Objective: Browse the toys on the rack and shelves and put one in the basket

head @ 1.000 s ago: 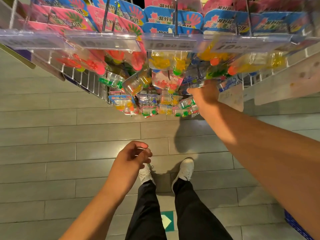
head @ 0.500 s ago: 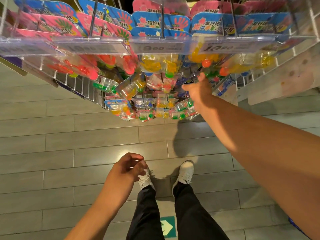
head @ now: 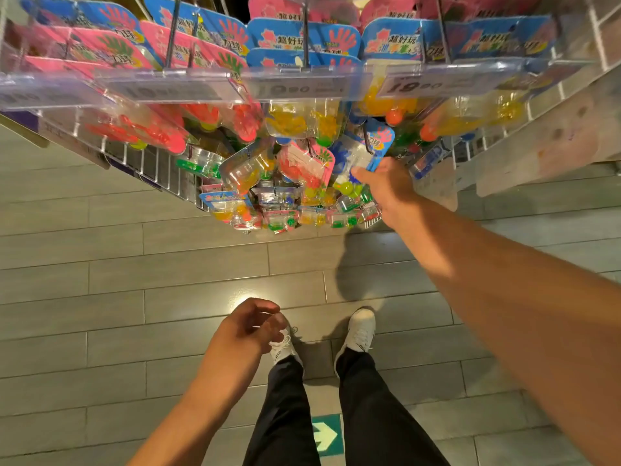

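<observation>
Landmark: I take the wire rack [head: 148,163] as my reference; every place below is given from it.

Right hand: my right hand [head: 386,186] reaches into the lower middle of the rack, thumb and fingers pinching the blue toy pack [head: 361,153] by its lower edge. I hold it at the edge so that the card can swing on its hook and show its face.

Blue toy pack: it hangs from a peg low on the rack, just beside a pink toy pack [head: 307,166] on its left. It tilts toward me, I judge because my pinch pulls it outward for a look.

Left hand: my left hand [head: 248,326] hangs well below the rack, above the floor [head: 100,280] and my shoes, fingers loosely curled and holding nothing. It idles there since one hand is enough for browsing.

Upper rows: blue and pink header cards [head: 302,38] hang on pegs at the top of the rack, behind clear price strips [head: 302,87]. They are hung by the top so each face reads at a glance.

Basket: not in sight anywhere around the rack, so I cannot tell where it waits.

Stage: I judge this to be browsing; the pack is on its peg, not yet lifted off.

Risk: neighbouring packs crowd close, and a sideways pull could drag one off its hook.
</observation>
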